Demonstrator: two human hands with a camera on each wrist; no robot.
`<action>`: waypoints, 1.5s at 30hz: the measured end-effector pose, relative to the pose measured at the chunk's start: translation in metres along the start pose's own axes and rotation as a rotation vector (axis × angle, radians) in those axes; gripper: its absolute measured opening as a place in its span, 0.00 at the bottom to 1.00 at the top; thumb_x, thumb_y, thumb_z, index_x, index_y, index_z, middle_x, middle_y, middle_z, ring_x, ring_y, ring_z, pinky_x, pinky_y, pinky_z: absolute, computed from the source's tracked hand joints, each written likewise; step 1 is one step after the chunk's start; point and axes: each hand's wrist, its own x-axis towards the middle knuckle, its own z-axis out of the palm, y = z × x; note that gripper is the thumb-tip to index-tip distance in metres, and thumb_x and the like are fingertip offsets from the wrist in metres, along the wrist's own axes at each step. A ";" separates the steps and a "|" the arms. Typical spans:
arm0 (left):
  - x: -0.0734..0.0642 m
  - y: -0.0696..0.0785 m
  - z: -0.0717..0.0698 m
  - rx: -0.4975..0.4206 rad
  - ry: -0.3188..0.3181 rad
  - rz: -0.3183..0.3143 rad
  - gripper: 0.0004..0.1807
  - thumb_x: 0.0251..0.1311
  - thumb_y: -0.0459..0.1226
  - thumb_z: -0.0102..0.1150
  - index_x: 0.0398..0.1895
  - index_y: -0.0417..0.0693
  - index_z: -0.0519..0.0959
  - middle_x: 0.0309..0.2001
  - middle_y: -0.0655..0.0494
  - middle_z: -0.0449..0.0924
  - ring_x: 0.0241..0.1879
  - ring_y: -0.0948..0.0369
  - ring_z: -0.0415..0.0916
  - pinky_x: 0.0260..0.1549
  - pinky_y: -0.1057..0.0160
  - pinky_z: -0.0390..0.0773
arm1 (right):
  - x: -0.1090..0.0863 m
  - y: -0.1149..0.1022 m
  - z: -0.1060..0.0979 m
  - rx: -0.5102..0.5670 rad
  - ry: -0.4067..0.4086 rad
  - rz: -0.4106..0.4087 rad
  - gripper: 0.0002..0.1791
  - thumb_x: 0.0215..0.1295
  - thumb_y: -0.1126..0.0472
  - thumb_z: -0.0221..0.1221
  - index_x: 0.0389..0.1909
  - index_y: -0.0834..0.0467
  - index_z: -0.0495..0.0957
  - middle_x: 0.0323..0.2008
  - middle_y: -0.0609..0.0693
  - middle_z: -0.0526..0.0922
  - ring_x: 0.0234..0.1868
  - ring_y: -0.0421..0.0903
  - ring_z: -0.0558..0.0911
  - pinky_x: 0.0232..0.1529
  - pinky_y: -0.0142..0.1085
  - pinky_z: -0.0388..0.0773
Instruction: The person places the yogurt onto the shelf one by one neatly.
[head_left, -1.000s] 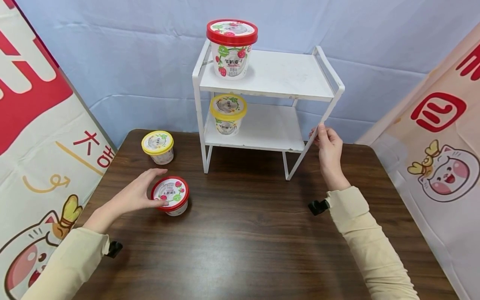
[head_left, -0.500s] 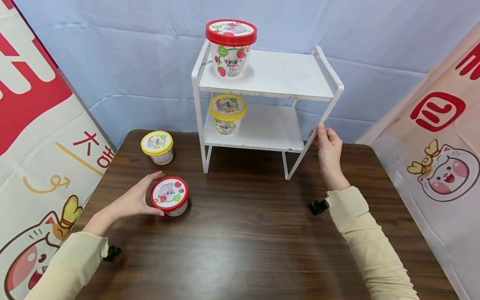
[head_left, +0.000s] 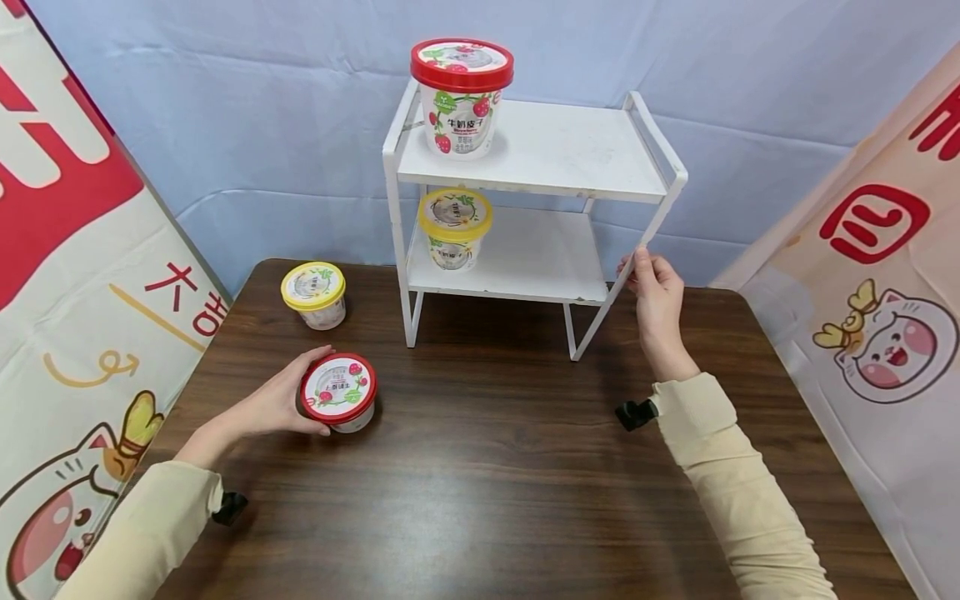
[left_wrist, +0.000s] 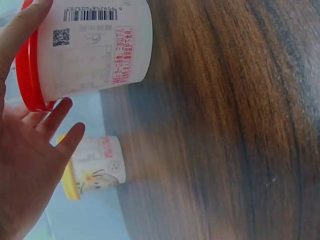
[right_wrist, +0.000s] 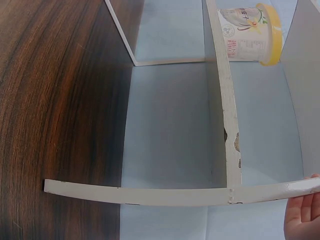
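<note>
My left hand (head_left: pixel 277 402) reaches round a red-lidded ice cream tub (head_left: pixel 339 389) on the table, thumb on the near side and fingers on the far side. In the left wrist view, the thumb lies along the red lid and the tub's barcode side (left_wrist: pixel 95 47) shows. My right hand (head_left: pixel 658 304) holds the right front post of a white two-tier shelf (head_left: pixel 573 150); part of the fingers is hidden behind it. A bigger red-lidded tub (head_left: pixel 461 104) stands on the top tier, at the left. Below it, a yellow-lidded tub (head_left: pixel 455 229) sits on the lower tier.
Another yellow-lidded tub (head_left: pixel 315 293) stands on the brown wooden table (head_left: pixel 480 467), behind my left hand. Light blue cloth (head_left: pixel 300 125) hangs behind the table. Printed banners flank it at left (head_left: pixel 67 333) and right (head_left: pixel 885 275).
My left thumb has come off the top of the red lid to its near side, and the hand has closed in around the tub. The right hand stays on the post.
</note>
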 end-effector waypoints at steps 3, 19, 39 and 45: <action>0.000 -0.001 0.002 -0.013 -0.005 -0.001 0.62 0.29 0.45 0.78 0.67 0.36 0.49 0.62 0.41 0.57 0.59 0.49 0.57 0.55 0.73 0.59 | 0.000 0.001 0.000 0.014 0.003 -0.005 0.12 0.66 0.59 0.52 0.26 0.62 0.75 0.25 0.47 0.78 0.30 0.41 0.77 0.36 0.30 0.73; 0.003 -0.003 0.006 -0.090 -0.037 -0.079 0.63 0.28 0.44 0.78 0.68 0.40 0.47 0.60 0.45 0.60 0.57 0.54 0.60 0.53 0.68 0.63 | 0.000 0.000 0.000 0.015 0.006 -0.013 0.12 0.66 0.59 0.52 0.24 0.60 0.75 0.25 0.47 0.79 0.30 0.42 0.76 0.37 0.30 0.73; 0.007 0.009 0.003 -0.042 0.035 -0.081 0.61 0.27 0.49 0.78 0.66 0.43 0.52 0.58 0.47 0.63 0.55 0.55 0.63 0.52 0.53 0.66 | 0.000 0.002 0.000 0.051 -0.001 -0.002 0.12 0.66 0.60 0.51 0.24 0.61 0.75 0.25 0.48 0.78 0.30 0.42 0.76 0.37 0.31 0.73; 0.013 0.018 0.003 -0.064 0.035 -0.066 0.61 0.27 0.48 0.78 0.67 0.43 0.51 0.59 0.47 0.62 0.55 0.55 0.62 0.52 0.47 0.65 | 0.000 0.002 0.000 0.035 0.008 -0.010 0.12 0.66 0.60 0.52 0.24 0.60 0.75 0.25 0.47 0.79 0.30 0.42 0.77 0.35 0.29 0.73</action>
